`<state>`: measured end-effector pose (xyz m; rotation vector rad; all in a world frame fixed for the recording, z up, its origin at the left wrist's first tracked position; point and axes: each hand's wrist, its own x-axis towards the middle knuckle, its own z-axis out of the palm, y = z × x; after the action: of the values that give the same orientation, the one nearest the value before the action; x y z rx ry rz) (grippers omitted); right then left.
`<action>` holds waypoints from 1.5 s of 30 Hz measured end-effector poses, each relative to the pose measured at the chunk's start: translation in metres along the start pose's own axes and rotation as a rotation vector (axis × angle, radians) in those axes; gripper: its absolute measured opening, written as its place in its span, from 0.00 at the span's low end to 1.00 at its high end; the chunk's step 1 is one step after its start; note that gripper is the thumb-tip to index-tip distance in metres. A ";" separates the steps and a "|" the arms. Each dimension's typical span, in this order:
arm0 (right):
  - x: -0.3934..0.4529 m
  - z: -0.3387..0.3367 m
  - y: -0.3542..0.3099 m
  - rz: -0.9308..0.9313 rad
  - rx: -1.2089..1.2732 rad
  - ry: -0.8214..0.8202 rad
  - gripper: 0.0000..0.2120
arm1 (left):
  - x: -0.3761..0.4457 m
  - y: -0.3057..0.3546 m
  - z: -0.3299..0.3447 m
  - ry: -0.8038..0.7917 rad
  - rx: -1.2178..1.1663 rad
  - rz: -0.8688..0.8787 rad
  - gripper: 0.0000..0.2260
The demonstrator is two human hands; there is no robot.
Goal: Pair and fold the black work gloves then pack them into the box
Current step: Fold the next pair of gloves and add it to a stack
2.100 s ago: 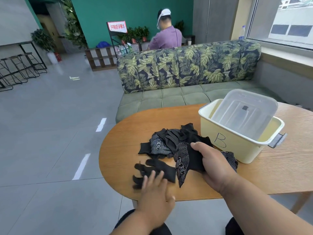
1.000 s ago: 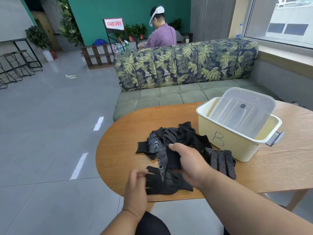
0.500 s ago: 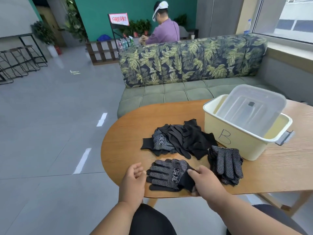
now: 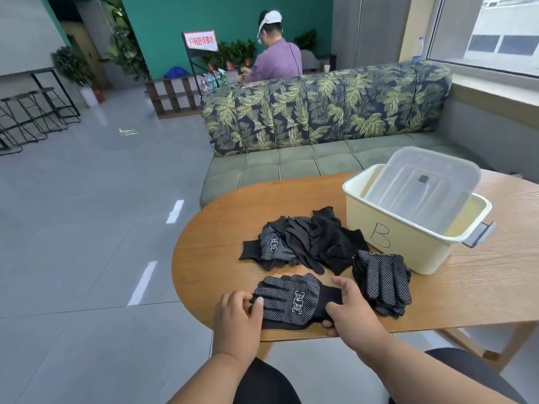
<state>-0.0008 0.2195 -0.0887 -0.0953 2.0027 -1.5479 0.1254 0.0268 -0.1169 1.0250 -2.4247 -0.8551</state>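
Gloves lie paired at the table edge, limp and light; my left hand pinches the fingertips, my right hand grips the cuff, where I judge folding easiest.

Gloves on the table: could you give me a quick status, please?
Left hand pinches fingertips, right hand grips cuff of glove pair. Loose pile unsorted. Lid sits in box.
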 end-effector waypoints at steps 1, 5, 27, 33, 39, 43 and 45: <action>0.000 0.000 0.001 -0.008 0.002 0.001 0.28 | 0.001 0.002 0.000 -0.004 0.035 -0.004 0.09; 0.001 -0.001 0.004 -0.023 -0.003 0.010 0.28 | 0.000 0.004 0.002 -0.026 0.143 0.018 0.09; 0.000 -0.001 0.003 -0.073 -0.084 0.090 0.25 | -0.018 -0.005 -0.007 0.000 0.177 0.124 0.07; -0.003 0.001 0.003 -0.119 -0.159 0.096 0.23 | -0.022 -0.005 -0.007 -0.076 0.205 0.123 0.06; -0.003 0.002 0.002 -0.149 -0.217 0.098 0.20 | -0.012 0.000 -0.014 -0.006 0.084 -0.018 0.05; -0.004 0.002 0.001 -0.150 -0.235 0.084 0.19 | -0.006 0.000 -0.012 -0.038 0.150 -0.014 0.06; -0.004 0.002 0.001 -0.149 -0.227 0.078 0.18 | -0.004 0.002 -0.012 -0.044 0.157 -0.030 0.05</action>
<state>0.0035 0.2198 -0.0881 -0.2837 2.2730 -1.4258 0.1337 0.0263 -0.1072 1.1115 -2.5533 -0.7135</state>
